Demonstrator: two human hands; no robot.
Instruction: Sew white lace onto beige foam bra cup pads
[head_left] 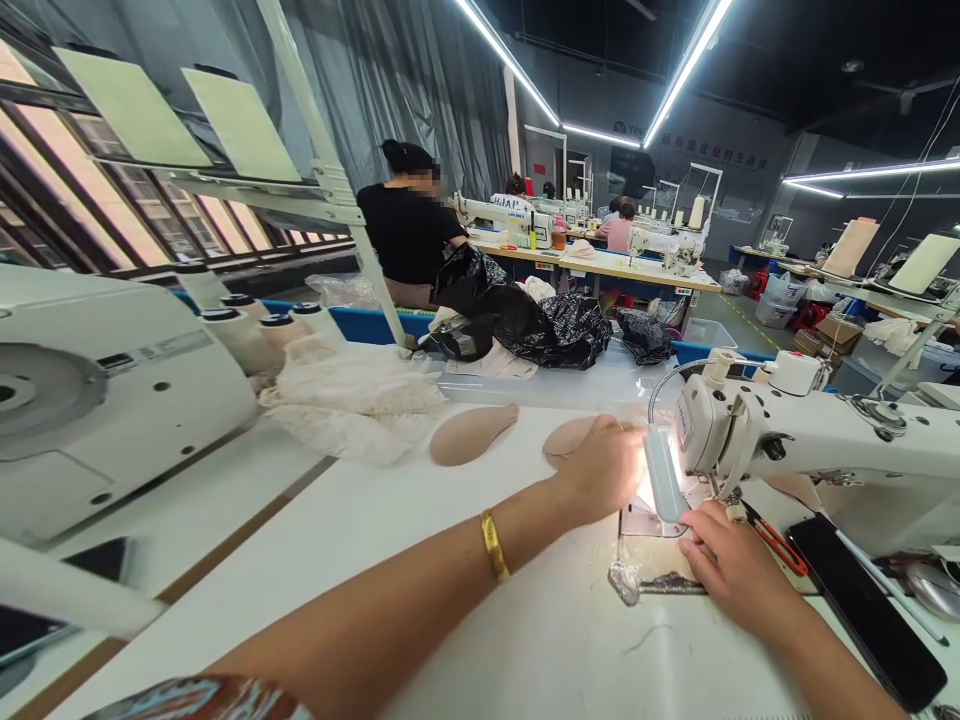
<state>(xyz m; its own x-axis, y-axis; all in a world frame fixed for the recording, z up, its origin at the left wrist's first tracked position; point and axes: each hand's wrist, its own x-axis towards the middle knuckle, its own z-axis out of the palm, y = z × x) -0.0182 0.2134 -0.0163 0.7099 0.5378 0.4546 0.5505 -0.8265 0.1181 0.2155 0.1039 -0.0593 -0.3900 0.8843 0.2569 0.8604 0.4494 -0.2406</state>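
My left hand point(604, 465) reaches over the white table to the brightly lit spot by the sewing machine point(817, 420). Glare and the small grey lamp point(663, 475) hide its fingertips, so its grip cannot be told. Partly behind this hand lies a beige teardrop-shaped fabric pad point(568, 440). A similar beige pad point(472, 435) rests farther left, touched by neither hand. My right hand point(731, 560) is at the machine's metal plate point(651, 522), just below the lamp, fingers bent and drawn together. Whatever they pinch is too small or hidden to name.
Red-handled snips point(780, 545) and a black phone point(866, 610) lie right of my right hand. Cream lace fabric point(352, 395) is heaped at the left, beside thread cones point(232, 335) and another machine point(105, 400). Black plastic bags point(540, 315) lie beyond the table; a person point(409, 230) sits behind.
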